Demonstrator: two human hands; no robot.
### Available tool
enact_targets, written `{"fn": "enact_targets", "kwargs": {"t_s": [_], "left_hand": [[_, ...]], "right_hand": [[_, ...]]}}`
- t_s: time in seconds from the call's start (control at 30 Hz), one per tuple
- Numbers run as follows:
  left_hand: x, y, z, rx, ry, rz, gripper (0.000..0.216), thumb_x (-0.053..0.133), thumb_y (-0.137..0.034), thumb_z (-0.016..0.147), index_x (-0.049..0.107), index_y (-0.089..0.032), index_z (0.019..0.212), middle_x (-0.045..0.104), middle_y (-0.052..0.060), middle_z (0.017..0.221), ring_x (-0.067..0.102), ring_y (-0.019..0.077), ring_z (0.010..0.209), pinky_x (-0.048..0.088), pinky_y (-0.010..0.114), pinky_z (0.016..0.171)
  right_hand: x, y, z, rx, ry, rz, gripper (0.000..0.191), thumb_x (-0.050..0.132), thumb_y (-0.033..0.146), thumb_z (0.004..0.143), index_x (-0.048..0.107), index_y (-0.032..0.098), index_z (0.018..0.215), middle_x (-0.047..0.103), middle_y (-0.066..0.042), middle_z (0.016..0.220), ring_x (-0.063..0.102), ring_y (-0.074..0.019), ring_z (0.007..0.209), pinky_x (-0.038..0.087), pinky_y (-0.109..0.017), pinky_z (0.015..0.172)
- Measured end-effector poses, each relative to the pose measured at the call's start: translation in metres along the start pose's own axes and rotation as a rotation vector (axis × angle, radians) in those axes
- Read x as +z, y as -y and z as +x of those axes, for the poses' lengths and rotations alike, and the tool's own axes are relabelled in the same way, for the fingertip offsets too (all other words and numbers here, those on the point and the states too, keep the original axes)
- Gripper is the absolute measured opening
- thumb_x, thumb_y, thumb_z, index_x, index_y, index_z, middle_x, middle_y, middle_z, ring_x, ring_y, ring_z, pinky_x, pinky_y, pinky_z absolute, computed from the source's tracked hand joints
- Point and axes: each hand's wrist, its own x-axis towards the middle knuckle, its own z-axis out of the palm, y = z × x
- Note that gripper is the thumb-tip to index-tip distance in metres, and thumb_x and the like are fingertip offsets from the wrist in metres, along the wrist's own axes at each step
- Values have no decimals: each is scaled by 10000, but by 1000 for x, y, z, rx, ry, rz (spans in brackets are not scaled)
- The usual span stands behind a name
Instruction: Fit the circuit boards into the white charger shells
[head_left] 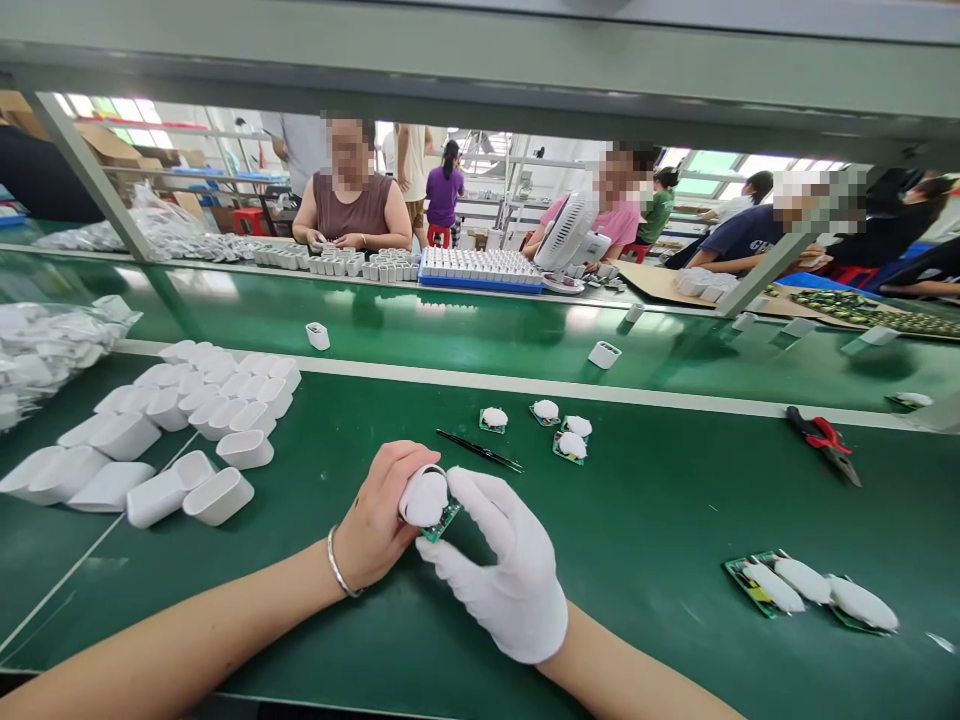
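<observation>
My bare left hand, with a bangle at the wrist, is closed around a white plastic housing, mostly hidden by the fingers. In my right hand, which wears a white glove, a green circuit board is pinched between thumb and fingers. The board carries a white pad-like lump and is against the housing's open end; how far inside it reaches I cannot tell. Just beyond the hands lie black tweezers and several boards with white lumps, such as one board.
White oval housings stand in rows at left, beside a bag of more. Red-handled pliers and several boards lie at right. Beyond a white strip, loose housings lie on green. Co-workers sit opposite, near a fan.
</observation>
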Motion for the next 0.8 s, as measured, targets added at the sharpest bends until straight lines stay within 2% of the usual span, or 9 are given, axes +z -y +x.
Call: {"fn": "enact_targets", "kwargs": {"t_s": [0.1, 0.23, 0.43, 0.7, 0.8], "left_hand": [[-1, -1, 2, 62, -29, 43, 318, 430, -251, 908, 431, -168, 1215, 534, 129, 1071, 515, 234, 1007, 456, 392, 871], [-3, -2, 6, 127, -67, 132, 352, 439, -147, 883, 433, -157, 1235, 545, 126, 1058, 508, 234, 1021, 450, 389, 887], [-5, -1, 8, 198, -88, 217, 512, 417, -30, 841, 376, -171, 1332, 542, 119, 1047, 499, 237, 1034, 457, 383, 870], [-9, 3, 8, 239, -63, 247, 632, 401, 36, 811, 311, -193, 1393, 543, 109, 1038, 494, 235, 1041, 458, 392, 880], [-9, 2, 9, 229, -45, 245, 634, 402, 28, 820, 290, -192, 1405, 538, 112, 1037, 493, 236, 1025, 463, 398, 871]], "right_hand": [[1, -1, 0, -9, -74, -31, 539, 632, 153, 689, 472, 250, 1195, 655, -76, 965, 651, -210, 801, 568, -331, 642], [1, -1, 2, -64, -152, -80, 502, 597, 123, 655, 505, 219, 1139, 666, -53, 885, 648, -190, 697, 562, -310, 562], [4, -6, 2, -109, -118, -86, 465, 605, 133, 683, 505, 204, 1131, 668, -74, 896, 647, -200, 719, 568, -322, 564], [8, -10, 5, -208, -129, -112, 529, 554, 74, 686, 467, 214, 1188, 646, -57, 852, 615, -175, 665, 542, -300, 517], [8, -11, 5, -188, -143, -114, 504, 560, 106, 687, 474, 199, 1174, 644, -58, 828, 616, -177, 662, 545, -300, 525]]}}
